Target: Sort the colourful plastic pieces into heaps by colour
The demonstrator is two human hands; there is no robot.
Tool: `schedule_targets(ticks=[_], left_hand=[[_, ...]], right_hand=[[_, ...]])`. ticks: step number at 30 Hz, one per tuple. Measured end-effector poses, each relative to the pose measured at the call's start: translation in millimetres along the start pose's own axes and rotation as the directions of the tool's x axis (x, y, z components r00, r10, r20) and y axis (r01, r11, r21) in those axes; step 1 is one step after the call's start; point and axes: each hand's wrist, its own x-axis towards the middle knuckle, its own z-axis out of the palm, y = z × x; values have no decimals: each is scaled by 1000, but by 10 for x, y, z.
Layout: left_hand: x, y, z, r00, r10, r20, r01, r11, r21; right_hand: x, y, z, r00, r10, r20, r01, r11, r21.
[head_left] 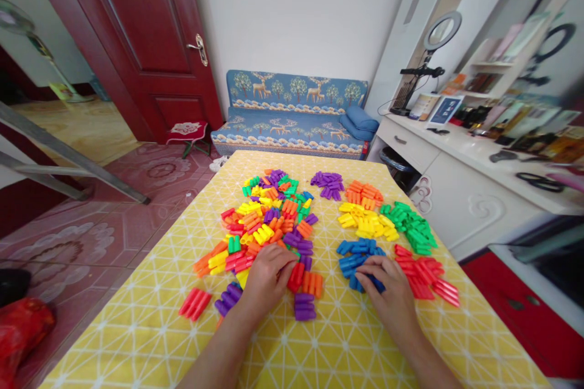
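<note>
Plastic toy pieces shaped like joined tubes lie in a mixed-colour heap [260,219] on the left half of the table. At the near right side of that heap is my left hand [269,270], its thumb and fingers pinched together beside a red piece [296,278]; what lies between the fingertips is hidden. My right hand [385,279] is over the blue pile [353,258], fingers curled down around a blue piece that is partly covered. Close to my left hand lie an orange piece [312,284] and purple pieces [304,307].
Single-colour piles of purple [327,185], orange [364,194], yellow [367,222], green [410,228] and red [422,273] stand on the right side of the yellow tablecloth [292,358]. Beyond the table is a blue sofa [292,118]; a cluttered white dresser [483,194] stands right.
</note>
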Motion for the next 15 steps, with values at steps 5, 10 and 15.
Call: schedule_targets(ticks=[5, 10, 15], left_hand=[[-2, -1, 0, 1000, -7, 2, 7, 1000, -8], [1, 6, -7, 1000, -16, 11, 16, 1000, 7], [-7, 47, -13, 999, -18, 47, 16, 999, 27]], right_hand=[[35, -6, 30, 997, -54, -49, 50, 996, -79], [74, -57, 42, 993, -87, -80, 75, 987, -144], [233, -213, 46, 993, -101, -64, 92, 987, -129]])
